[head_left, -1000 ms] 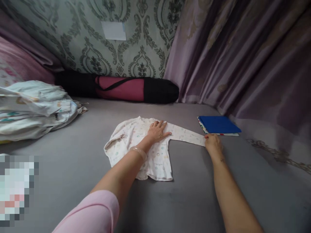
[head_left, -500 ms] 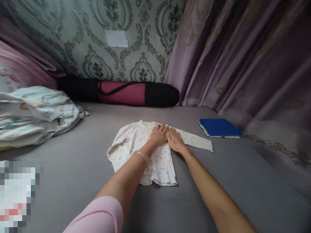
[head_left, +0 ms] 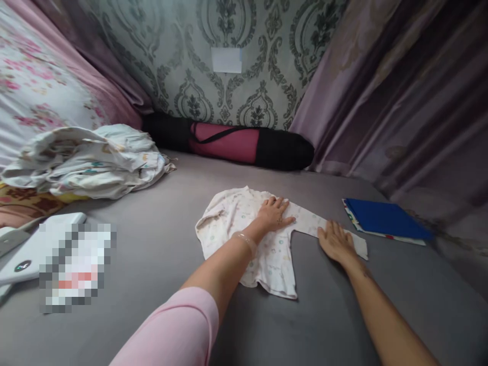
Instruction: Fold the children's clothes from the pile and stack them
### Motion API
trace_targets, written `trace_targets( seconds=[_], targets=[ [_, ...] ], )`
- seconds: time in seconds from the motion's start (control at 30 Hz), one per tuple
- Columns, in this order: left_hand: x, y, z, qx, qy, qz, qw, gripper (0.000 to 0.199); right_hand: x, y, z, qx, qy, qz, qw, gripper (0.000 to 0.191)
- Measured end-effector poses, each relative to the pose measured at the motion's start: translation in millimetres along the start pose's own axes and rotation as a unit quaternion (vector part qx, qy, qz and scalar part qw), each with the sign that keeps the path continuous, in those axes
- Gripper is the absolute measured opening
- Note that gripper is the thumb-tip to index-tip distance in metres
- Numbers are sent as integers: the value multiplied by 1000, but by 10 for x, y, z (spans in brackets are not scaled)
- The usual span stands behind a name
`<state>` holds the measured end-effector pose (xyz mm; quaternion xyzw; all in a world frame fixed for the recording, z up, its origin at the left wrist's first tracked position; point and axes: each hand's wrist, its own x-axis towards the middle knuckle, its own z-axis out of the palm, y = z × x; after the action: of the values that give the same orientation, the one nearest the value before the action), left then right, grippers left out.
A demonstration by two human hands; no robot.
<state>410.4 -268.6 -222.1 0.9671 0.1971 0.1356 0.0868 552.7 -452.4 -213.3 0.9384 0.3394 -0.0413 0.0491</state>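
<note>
A small white long-sleeved shirt (head_left: 224,223) with a faint coloured print lies spread on the grey sheet. My left hand (head_left: 273,213) rests flat near its right shoulder, fingers spread, a clear bangle on the wrist. On the outstretched right sleeve (head_left: 307,221), close to the cuff, my right hand (head_left: 336,241) presses down with its fingers extended. Over on the left, the other sleeve lies folded in against the shirt's body. Neither hand grips the cloth. My left forearm hides part of the shirt's middle.
A heap of printed cloth (head_left: 114,168) lies at left, near a flowered pillow (head_left: 46,86). A white device (head_left: 38,249) is beside a blurred-out patch. A black and maroon long bag (head_left: 229,145) lies along the wall. A blue folded item (head_left: 385,216) lies at right.
My right hand has slid outward along the sleeve, from beside the left hand to near the cuff. The left hand stays at the shoulder, fingers wider. The view has turned left.
</note>
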Motion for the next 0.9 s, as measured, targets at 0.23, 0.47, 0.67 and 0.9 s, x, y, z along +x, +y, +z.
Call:
trace_targets(
  seconds=[0.23, 0.47, 0.67, 0.9],
  targets=[
    [-25, 1, -74, -35, -26, 2, 999, 74, 15, 525, 143, -9, 40, 37, 998, 75],
    [-48, -107, -472, -213, -100, -2, 972, 79, 46, 568, 167, 11, 42, 33, 999, 74],
    [-736, -772, -1085, -294, 34, -92, 951, 49, 128, 579, 105, 42, 27, 54, 997, 74],
    [-1875, -1498, -1410, -190, 68, -331, 922, 51, 130, 93, -243, 92, 123, 9, 988, 59]
  ],
)
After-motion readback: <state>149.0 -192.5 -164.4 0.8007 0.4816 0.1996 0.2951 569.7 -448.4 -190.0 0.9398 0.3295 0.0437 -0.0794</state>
